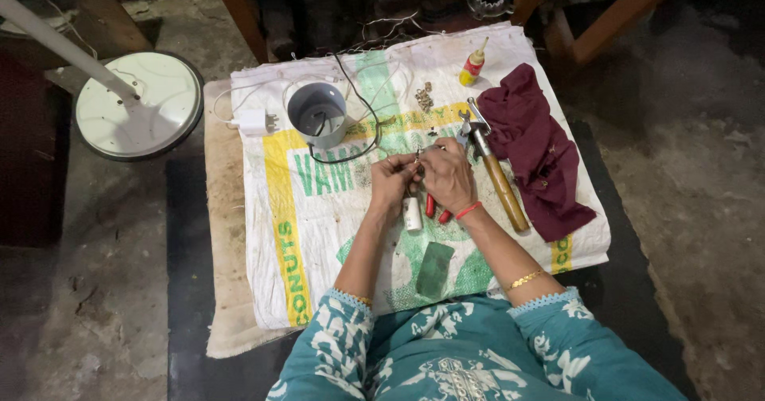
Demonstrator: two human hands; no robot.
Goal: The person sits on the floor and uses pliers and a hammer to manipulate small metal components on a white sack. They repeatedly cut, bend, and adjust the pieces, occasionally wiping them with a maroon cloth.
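My left hand (390,182) and my right hand (449,174) meet over the middle of a white printed sack (319,233) spread on the floor. Both pinch a small metal part (417,155) held between the fingertips. Red-handled pliers (434,207) stick out below my right palm; whether that hand grips them I cannot tell. A small white cylinder (412,214) lies just under my left hand. A thin black wire (358,122) runs from the hands up to a grey cup-shaped housing (317,114).
A wooden-handled hammer (498,174) and a maroon cloth (535,150) lie to the right. A small yellow glue bottle (472,64), a pile of small metal bits (425,96), a white plug adapter (253,121) and a green flat piece (435,269) rest on the sack. A round white fan base (139,104) stands at left.
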